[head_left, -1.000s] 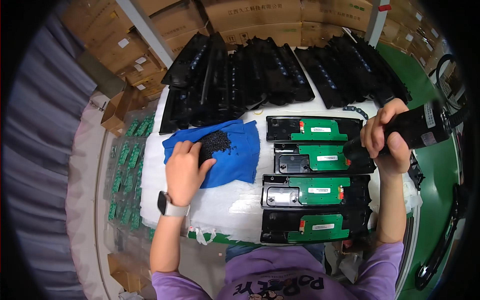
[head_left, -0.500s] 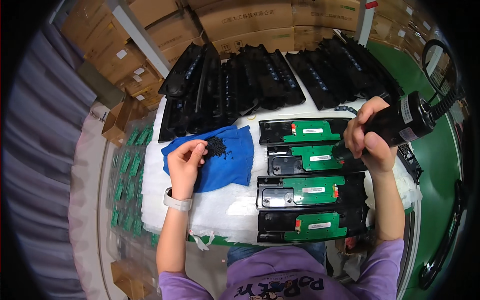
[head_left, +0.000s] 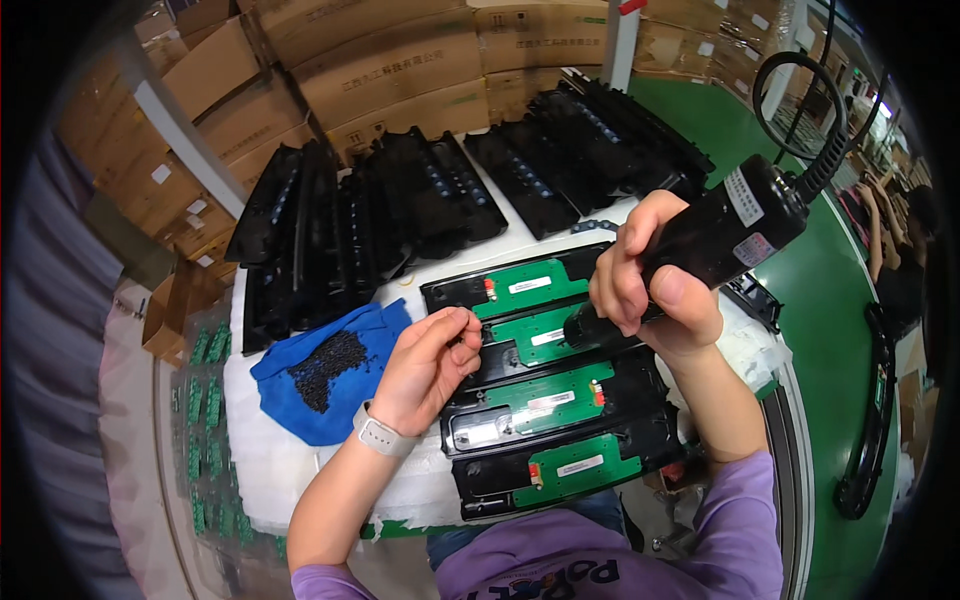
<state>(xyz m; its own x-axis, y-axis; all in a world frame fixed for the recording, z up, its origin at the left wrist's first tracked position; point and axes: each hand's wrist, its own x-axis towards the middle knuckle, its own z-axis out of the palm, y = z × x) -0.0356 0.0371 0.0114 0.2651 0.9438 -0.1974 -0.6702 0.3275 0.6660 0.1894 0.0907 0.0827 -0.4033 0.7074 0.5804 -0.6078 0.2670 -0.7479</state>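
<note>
My right hand (head_left: 660, 285) is wrapped round a black electric screwdriver (head_left: 735, 225), its lower end over the second green circuit board (head_left: 512, 332) from the far side. The screwdriver's tip is hard to make out. My left hand (head_left: 435, 365) is pinched, thumb against fingers, over the left part of that board's black plastic housing (head_left: 495, 370). Whatever the pinch holds is too small to tell. Several such housings with green boards lie in a column. Left of them, a blue cloth (head_left: 355, 405) bears a pile of small black screws (head_left: 330, 365).
Black plastic housings (head_left: 430, 190) stand in rows along the table's far side. Cardboard boxes (head_left: 390, 80) are stacked behind. Green boards in clear trays (head_left: 210, 420) lie left of the table. A coiled cable (head_left: 825, 165) runs up from the screwdriver. Another person (head_left: 900, 240) is at far right.
My left hand has moved from the screw pile on the cloth rightward to the second housing, still pinched. The screwdriver stays in my right hand near the same board. The whole view has shifted.
</note>
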